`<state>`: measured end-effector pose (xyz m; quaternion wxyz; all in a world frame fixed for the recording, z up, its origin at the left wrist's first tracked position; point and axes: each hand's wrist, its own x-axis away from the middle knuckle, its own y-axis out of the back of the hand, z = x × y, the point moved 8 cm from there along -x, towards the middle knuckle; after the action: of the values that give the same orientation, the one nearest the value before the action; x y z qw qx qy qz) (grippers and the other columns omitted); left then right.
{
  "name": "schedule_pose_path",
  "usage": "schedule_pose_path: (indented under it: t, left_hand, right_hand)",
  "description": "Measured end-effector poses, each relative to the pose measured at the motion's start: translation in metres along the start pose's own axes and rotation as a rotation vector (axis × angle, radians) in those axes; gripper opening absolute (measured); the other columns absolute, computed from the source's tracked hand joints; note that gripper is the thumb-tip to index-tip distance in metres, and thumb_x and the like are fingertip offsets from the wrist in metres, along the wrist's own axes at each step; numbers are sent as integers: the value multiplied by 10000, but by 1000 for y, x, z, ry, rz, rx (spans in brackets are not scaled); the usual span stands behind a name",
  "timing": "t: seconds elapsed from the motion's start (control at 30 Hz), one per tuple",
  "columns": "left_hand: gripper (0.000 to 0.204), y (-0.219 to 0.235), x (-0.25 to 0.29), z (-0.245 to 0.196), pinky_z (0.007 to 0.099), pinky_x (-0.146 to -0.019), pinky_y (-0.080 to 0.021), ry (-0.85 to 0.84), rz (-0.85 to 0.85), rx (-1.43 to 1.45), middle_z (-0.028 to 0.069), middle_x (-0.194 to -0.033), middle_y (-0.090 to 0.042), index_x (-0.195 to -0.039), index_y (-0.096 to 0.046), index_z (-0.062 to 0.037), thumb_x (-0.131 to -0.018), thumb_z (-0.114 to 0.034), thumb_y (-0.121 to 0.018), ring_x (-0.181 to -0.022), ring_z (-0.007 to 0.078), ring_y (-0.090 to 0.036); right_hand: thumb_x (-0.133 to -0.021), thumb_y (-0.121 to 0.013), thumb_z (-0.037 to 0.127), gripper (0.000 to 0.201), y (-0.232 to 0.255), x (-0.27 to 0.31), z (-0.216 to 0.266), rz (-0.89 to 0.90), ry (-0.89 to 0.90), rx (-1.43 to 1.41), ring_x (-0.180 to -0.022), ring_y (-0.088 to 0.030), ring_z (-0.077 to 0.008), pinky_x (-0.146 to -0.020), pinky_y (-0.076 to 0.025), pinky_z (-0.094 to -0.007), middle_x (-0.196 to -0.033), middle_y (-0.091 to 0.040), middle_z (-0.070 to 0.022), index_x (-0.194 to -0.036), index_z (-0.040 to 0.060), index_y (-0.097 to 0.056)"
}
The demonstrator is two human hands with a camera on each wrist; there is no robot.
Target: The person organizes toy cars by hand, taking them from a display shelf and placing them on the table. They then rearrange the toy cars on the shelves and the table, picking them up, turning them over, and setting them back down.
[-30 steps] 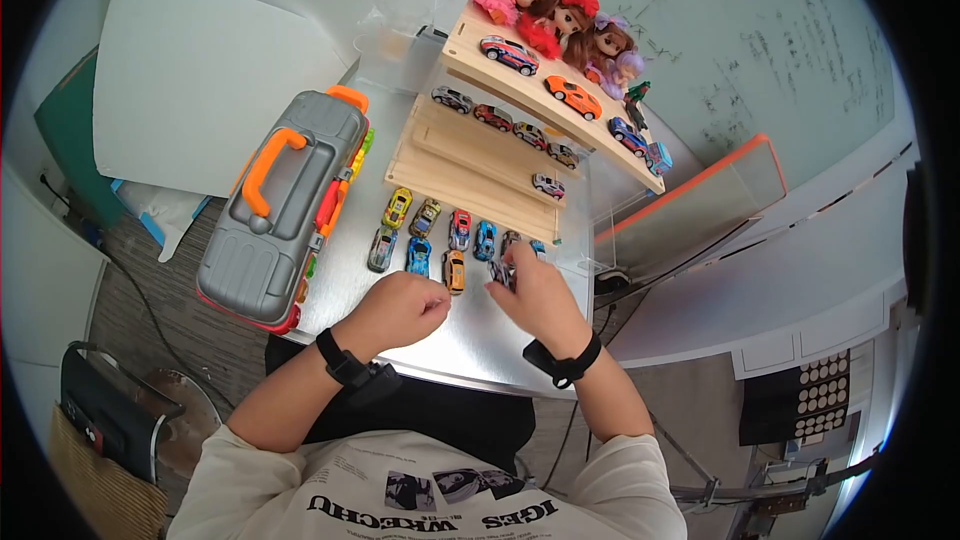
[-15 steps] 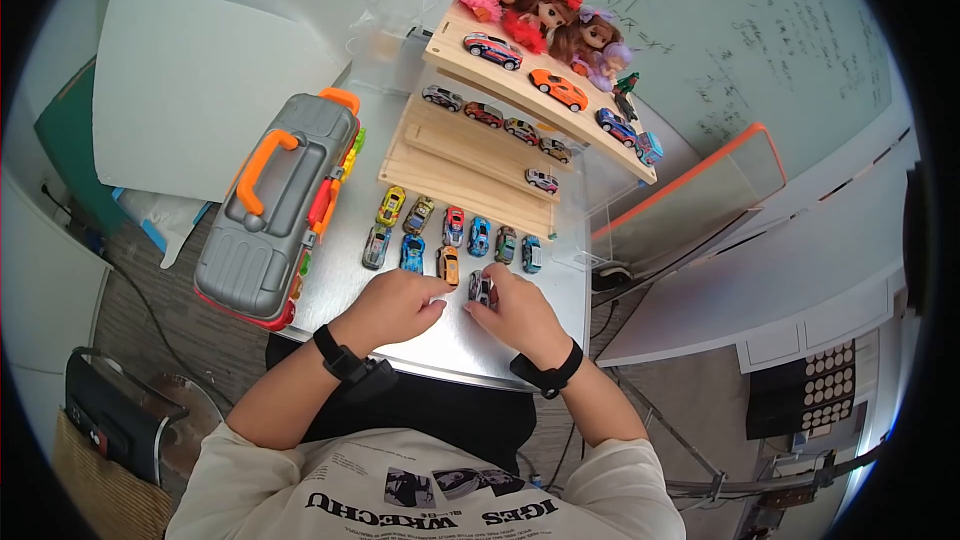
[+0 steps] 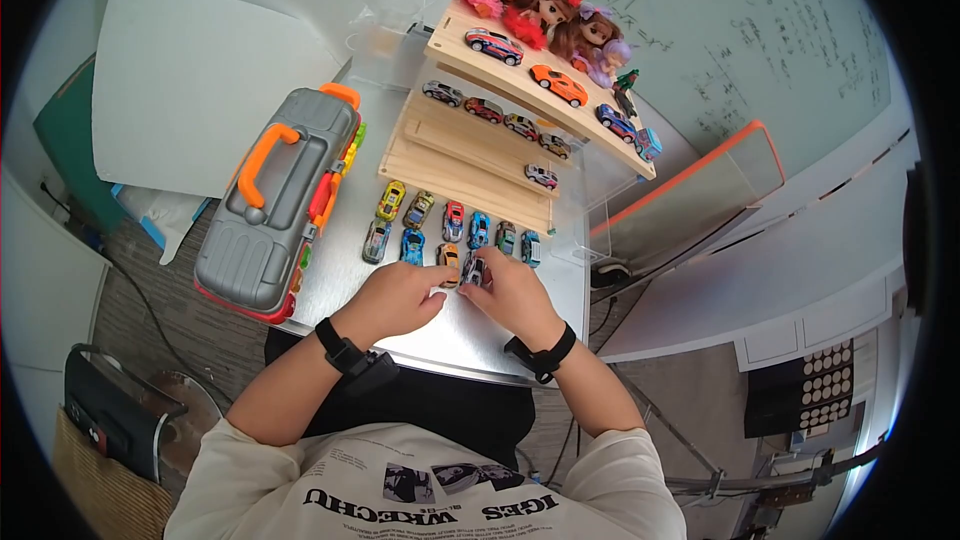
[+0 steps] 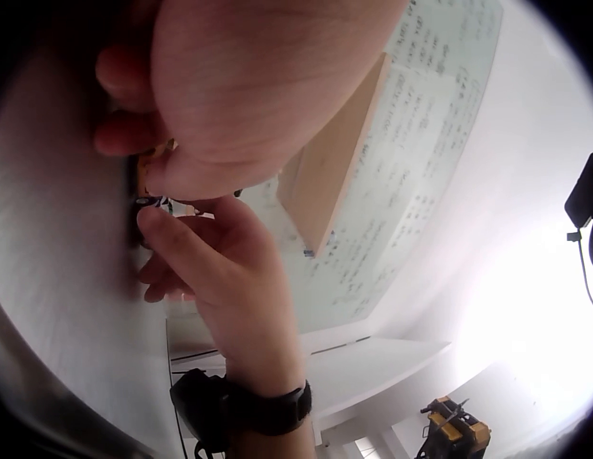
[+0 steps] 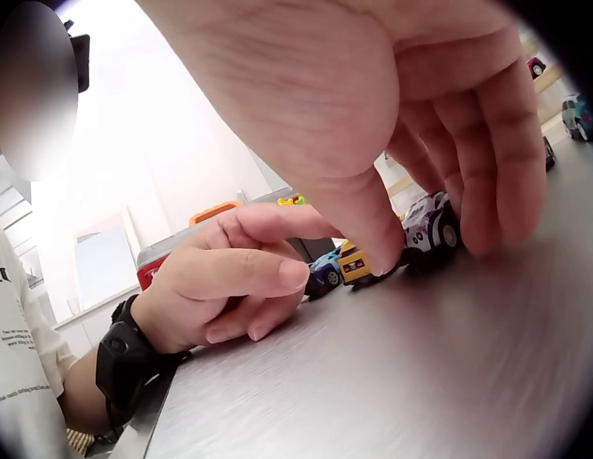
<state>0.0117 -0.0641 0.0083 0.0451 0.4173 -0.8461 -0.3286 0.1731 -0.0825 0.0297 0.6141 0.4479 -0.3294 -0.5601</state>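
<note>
My right hand (image 3: 517,298) holds a white-and-dark toy car (image 5: 430,225) on the metal table, thumb on one side and fingers on the other. Right beside it stands an orange-yellow toy car (image 3: 448,258). My left hand (image 3: 385,300) has its index finger stretched to that orange-yellow car's near end; its other fingers bend loosely. More toy cars stand in two rows ahead of the hands: a yellow one (image 3: 391,200) and a red-and-blue one (image 3: 454,222) in the back row, a bright blue one (image 3: 412,247) in the front row.
Beyond the cars rises a stepped wooden shelf (image 3: 400,155) bearing several toy cars. On its top board are dolls (image 3: 548,15) and larger cars, including an orange one (image 3: 558,87). A grey toolbox (image 3: 250,255) with orange handles stands on the left.
My right hand has moved left with the white-and-dark car, bringing it alongside the orange-yellow car. The left hand has shifted slightly, its index finger now at the orange-yellow car.
</note>
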Motion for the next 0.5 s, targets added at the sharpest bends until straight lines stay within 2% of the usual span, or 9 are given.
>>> schedule_pose_path:
  t: [0.2, 0.4, 0.5]
  left_hand:
    - [330, -1, 0, -2, 485, -728, -572, -10, 16, -10, 171, -861, -740, -1203, -708, -113, -884, -174, -650, -785, 384, -712]
    - [326, -1, -2, 0, 475, -747, -577, -27, -25, 15, 154, -897, -756, -1194, -714, -114, -884, -215, -712, -799, 376, -718]
    - [390, -5, -6, 5, 425, -673, -559, -95, -123, -7, 157, -802, -720, -1274, -701, -128, -900, -230, -742, -720, 346, -702]
  right_hand:
    - [-814, -839, 231, 516, 1, 0, 1, 6, -15, -12, -742, -697, -334, -687, -553, -414, -813, -689, -164, -1220, -3, -624]
    - [-802, -832, 192, 515, 0, 0, 1, 36, -28, -14, -779, -697, -349, -715, -555, -431, -869, -693, -175, -1232, 10, -615]
    - [-798, -830, 182, 512, 0, 1, 4, 15, -13, 20, -797, -700, -349, -726, -556, -432, -888, -695, -180, -1227, 4, -615]
